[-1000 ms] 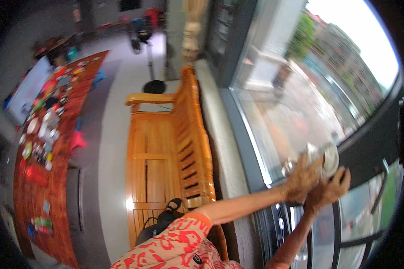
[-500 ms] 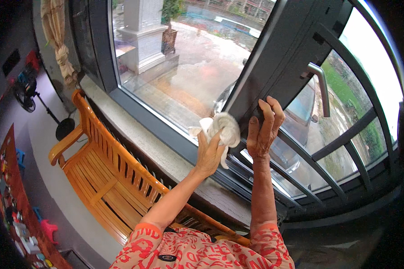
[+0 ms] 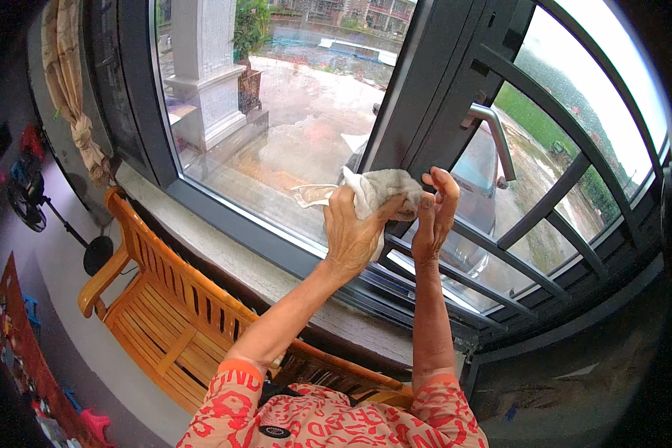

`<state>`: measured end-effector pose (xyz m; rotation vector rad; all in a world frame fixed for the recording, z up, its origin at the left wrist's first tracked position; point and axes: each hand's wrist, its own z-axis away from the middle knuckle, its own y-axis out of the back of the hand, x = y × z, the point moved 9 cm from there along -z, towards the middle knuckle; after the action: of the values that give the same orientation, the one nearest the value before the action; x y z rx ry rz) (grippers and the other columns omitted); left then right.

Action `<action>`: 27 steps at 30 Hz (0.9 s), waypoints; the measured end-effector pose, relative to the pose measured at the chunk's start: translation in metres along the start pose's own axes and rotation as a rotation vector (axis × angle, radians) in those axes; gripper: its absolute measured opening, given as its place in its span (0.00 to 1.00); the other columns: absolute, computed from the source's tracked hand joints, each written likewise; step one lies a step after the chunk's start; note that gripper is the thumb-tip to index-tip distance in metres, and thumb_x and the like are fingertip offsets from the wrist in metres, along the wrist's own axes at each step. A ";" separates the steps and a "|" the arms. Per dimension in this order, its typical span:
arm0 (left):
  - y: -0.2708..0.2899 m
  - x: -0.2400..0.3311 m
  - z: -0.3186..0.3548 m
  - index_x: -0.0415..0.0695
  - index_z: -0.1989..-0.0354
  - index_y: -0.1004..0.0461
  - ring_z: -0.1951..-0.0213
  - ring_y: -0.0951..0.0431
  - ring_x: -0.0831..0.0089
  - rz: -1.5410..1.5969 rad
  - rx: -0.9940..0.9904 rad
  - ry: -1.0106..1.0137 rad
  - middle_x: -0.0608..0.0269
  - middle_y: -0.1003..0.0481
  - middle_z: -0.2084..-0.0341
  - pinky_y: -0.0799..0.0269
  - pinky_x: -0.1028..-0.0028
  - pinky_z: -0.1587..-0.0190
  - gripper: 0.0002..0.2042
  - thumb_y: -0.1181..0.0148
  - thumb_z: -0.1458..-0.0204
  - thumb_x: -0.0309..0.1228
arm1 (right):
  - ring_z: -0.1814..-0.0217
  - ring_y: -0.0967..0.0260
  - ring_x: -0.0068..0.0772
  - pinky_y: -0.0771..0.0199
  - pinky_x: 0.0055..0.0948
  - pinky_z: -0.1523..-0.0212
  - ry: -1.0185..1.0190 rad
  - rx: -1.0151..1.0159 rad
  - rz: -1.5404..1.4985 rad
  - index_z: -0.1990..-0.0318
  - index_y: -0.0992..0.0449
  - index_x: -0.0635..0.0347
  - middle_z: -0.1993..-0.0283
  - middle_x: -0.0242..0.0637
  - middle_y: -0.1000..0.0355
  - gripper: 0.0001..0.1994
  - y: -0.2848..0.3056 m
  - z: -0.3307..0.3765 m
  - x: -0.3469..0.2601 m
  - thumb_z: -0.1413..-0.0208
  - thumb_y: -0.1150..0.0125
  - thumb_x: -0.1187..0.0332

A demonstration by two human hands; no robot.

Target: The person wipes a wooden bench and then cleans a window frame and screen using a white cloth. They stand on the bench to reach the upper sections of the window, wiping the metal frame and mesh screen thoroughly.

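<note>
My left hand (image 3: 351, 233) grips a bunched white and grey cloth (image 3: 388, 188), with a loose flap hanging out to the left. The cloth lies against the lower part of the dark window frame (image 3: 414, 89), at the corner beside the large glass pane (image 3: 299, 127). Just right of the cloth is my right hand (image 3: 436, 213), upright with its fingers apart and slightly bent. Its fingertips come close to the cloth's edge; whether they touch it I cannot tell. A silver window handle (image 3: 498, 138) sits above and right of that hand.
Dark metal bars (image 3: 552, 187) cross the opening at the right. A pale sill (image 3: 224, 246) runs below the window, with a slatted wooden bench (image 3: 175, 299) in front of it. A knotted beige curtain (image 3: 67, 82) hangs at the left, near a standing fan (image 3: 30, 198).
My left hand and the cloth have come closer to my right hand, and the cloth is turned more sideways. The right hand's fingers are bent more, near the cloth. The whole view has shifted slightly.
</note>
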<state>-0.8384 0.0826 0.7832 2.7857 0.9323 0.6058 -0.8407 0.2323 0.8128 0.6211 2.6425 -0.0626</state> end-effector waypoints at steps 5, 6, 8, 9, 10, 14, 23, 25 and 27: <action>0.001 -0.007 0.007 0.59 0.54 0.23 0.57 0.39 0.53 0.045 0.050 -0.024 0.50 0.39 0.58 0.42 0.60 0.56 0.18 0.41 0.55 0.26 | 0.49 0.36 0.32 0.30 0.28 0.57 -0.023 -0.012 0.056 0.43 0.39 0.62 0.43 0.45 0.42 0.19 -0.002 -0.001 -0.004 0.39 0.52 0.64; 0.000 -0.009 0.012 0.59 0.55 0.23 0.57 0.39 0.53 0.042 0.043 -0.015 0.50 0.39 0.58 0.42 0.60 0.56 0.17 0.42 0.55 0.26 | 0.50 0.35 0.33 0.30 0.28 0.58 0.014 -0.008 0.086 0.43 0.39 0.62 0.44 0.45 0.42 0.19 -0.002 -0.001 -0.005 0.39 0.52 0.64; -0.006 -0.013 0.026 0.57 0.56 0.23 0.57 0.39 0.53 0.024 -0.006 0.013 0.49 0.40 0.59 0.41 0.60 0.57 0.16 0.42 0.54 0.27 | 0.51 0.34 0.34 0.29 0.29 0.58 0.044 -0.009 0.127 0.44 0.39 0.63 0.44 0.46 0.41 0.19 -0.001 0.000 -0.005 0.39 0.52 0.64; -0.009 -0.017 0.036 0.57 0.56 0.23 0.58 0.39 0.53 0.007 -0.044 0.033 0.49 0.40 0.59 0.41 0.60 0.57 0.15 0.42 0.54 0.27 | 0.51 0.34 0.34 0.29 0.29 0.58 0.040 -0.015 0.134 0.44 0.39 0.63 0.45 0.47 0.41 0.19 -0.001 0.001 -0.002 0.39 0.52 0.64; -0.012 -0.021 0.046 0.56 0.56 0.23 0.58 0.39 0.52 -0.009 -0.083 0.053 0.48 0.40 0.59 0.41 0.60 0.57 0.15 0.42 0.54 0.27 | 0.51 0.34 0.35 0.28 0.30 0.58 0.037 -0.020 0.142 0.44 0.39 0.63 0.45 0.47 0.41 0.19 -0.001 0.001 -0.001 0.39 0.52 0.64; -0.018 -0.030 0.076 0.57 0.53 0.26 0.59 0.39 0.51 -0.017 -0.147 0.116 0.49 0.41 0.59 0.40 0.59 0.55 0.19 0.42 0.54 0.25 | 0.49 0.35 0.37 0.28 0.32 0.58 0.018 -0.051 0.174 0.45 0.39 0.64 0.46 0.49 0.40 0.21 -0.003 -0.002 -0.005 0.45 0.46 0.67; -0.035 -0.035 0.143 0.47 0.40 0.39 0.45 0.39 0.66 1.376 -0.199 0.939 0.57 0.39 0.49 0.43 0.68 0.42 0.20 0.57 0.39 0.39 | 0.43 0.43 0.50 0.43 0.46 0.44 -0.038 -0.355 0.426 0.49 0.33 0.62 0.47 0.49 0.39 0.27 -0.020 0.106 -0.041 0.63 0.38 0.70; -0.034 -0.007 0.141 0.42 0.34 0.52 0.39 0.43 0.70 1.675 -0.260 1.012 0.60 0.47 0.38 0.47 0.69 0.38 0.29 0.69 0.37 0.50 | 0.39 0.44 0.42 0.44 0.40 0.40 -0.319 -0.298 0.087 0.39 0.41 0.58 0.42 0.47 0.41 0.30 -0.021 0.153 -0.014 0.53 0.44 0.74; -0.033 0.012 0.133 0.43 0.32 0.55 0.36 0.47 0.69 1.706 -0.369 0.975 0.60 0.50 0.35 0.51 0.69 0.36 0.30 0.68 0.37 0.50 | 0.38 0.42 0.31 0.43 0.31 0.39 -0.672 -0.146 -0.412 0.34 0.48 0.58 0.39 0.41 0.41 0.32 -0.019 0.178 0.005 0.48 0.51 0.81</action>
<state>-0.7922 0.1153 0.6583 2.0999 -1.6655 1.9607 -0.7835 0.1929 0.6480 -0.0171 2.0476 -0.1644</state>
